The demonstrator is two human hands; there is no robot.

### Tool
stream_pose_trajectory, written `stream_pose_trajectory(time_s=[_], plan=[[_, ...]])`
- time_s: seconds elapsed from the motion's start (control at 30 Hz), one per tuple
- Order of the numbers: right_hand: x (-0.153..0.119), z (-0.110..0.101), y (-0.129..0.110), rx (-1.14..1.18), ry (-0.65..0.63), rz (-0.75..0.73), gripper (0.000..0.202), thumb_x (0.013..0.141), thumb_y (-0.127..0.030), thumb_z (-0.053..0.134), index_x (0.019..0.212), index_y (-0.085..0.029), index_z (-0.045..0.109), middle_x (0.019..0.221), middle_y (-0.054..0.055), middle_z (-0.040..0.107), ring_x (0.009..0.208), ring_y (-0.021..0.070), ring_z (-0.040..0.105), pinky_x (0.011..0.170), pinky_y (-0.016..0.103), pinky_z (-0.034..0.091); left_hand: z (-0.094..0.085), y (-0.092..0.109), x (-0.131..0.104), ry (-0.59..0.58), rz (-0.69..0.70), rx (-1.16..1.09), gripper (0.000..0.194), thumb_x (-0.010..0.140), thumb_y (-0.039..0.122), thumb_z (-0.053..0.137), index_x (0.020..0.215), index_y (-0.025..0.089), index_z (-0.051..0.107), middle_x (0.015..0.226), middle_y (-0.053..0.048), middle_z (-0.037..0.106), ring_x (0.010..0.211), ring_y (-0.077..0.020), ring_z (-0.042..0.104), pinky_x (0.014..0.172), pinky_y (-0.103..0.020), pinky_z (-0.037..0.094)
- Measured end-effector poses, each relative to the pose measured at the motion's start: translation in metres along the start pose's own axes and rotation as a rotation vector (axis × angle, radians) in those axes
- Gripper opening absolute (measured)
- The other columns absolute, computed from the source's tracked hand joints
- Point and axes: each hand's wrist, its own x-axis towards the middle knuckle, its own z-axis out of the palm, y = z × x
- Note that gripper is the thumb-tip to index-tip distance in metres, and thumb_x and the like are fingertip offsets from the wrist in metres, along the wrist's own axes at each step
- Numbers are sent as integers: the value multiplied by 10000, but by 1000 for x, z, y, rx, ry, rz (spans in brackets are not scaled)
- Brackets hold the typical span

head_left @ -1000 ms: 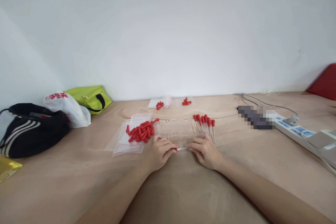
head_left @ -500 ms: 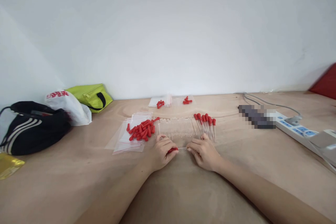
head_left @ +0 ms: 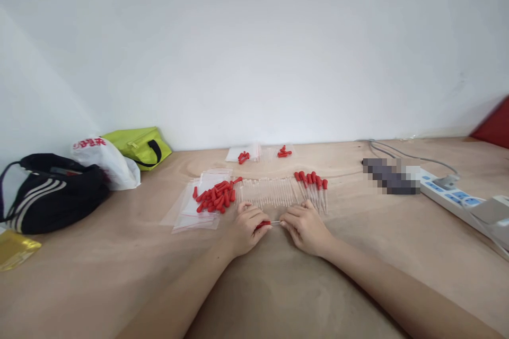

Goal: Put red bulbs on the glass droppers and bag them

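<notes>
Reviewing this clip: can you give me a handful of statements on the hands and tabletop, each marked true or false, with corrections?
1. The left hand holds a red bulb. True.
2. The right hand is empty. False: it grips a clear tube.
3. The loose red bulbs lie left of the row of bare tubes. True.
4. The red-capped tubes lie left of that row. False: they lie at its right end.
5. The power strip is on the person's right. True.

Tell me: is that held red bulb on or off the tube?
On, apparently: the red bulb meets the clear tube with no visible gap; depth unclear.
</notes>
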Motion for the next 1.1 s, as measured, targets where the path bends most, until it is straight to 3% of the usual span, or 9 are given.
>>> stream_pose_trajectory(time_s=[0.17,0.27,0.33,0.4,0.53,0.7,0.9,0.97,1.1], plan=[[3,-6,0,-221,11,-102,169,793,-148,454,693,-180,586,733,41,582,739,167,426,632,323,188,1,-4,-2,43,1,-13,105,843,247,479,820,202,571,758,18,660,723,-139,584,884,-381,293],[3,-10,12,-256,56,-91,160,777,-130,460,722,-180,601,713,38,588,733,165,432,648,324,196,4,-6,-5,90,-39,-10,149,847,228,466,966,218,556,867,2,658,789,-146,581,884,-367,319],[2,-13,27,-257,136,41,163,784,-154,459,748,-181,615,733,46,609,754,171,450,673,323,206,5,-7,-6,151,-96,19,250,848,216,446,1091,213,505,970,-36,626,869,-164,561,842,-342,367],[2,-15,44,-243,224,281,175,799,-203,450,783,-186,623,761,52,631,777,184,473,688,320,218,6,-7,-6,199,-143,44,295,841,221,443,1132,198,480,998,-64,601,892,-177,549,787,-322,400],[4,-14,69,-180,248,725,208,804,-297,433,868,-201,606,744,44,652,788,209,521,689,319,239,4,-5,-4,153,-106,22,144,828,229,466,922,203,572,744,-5,637,695,-150,576,762,-337,387],[13,-9,75,-101,169,935,206,789,-318,441,896,-186,557,705,34,645,752,202,567,711,326,262,1,-4,-2,151,-155,2,169,820,204,453,946,203,565,808,-15,635,778,-165,572,745,-327,385],[19,-11,71,-100,66,956,174,759,-331,467,801,-207,582,755,41,653,786,218,574,732,350,280,2,-4,-2,116,-184,29,192,794,206,485,972,205,558,847,-23,615,828,-182,544,773,-332,369],[22,-12,67,-117,61,913,195,759,-347,463,801,-210,596,782,46,655,819,223,566,742,353,281,4,-7,-2,210,-266,106,157,787,224,500,922,207,577,845,-31,608,841,-198,530,781,-346,353],[34,-10,54,-165,15,803,223,767,-323,434,772,-213,628,834,62,655,880,232,541,773,367,266,5,-18,-3,401,-568,318,131,723,266,571,832,202,603,865,-60,575,849,-239,505,750,-373,334]])
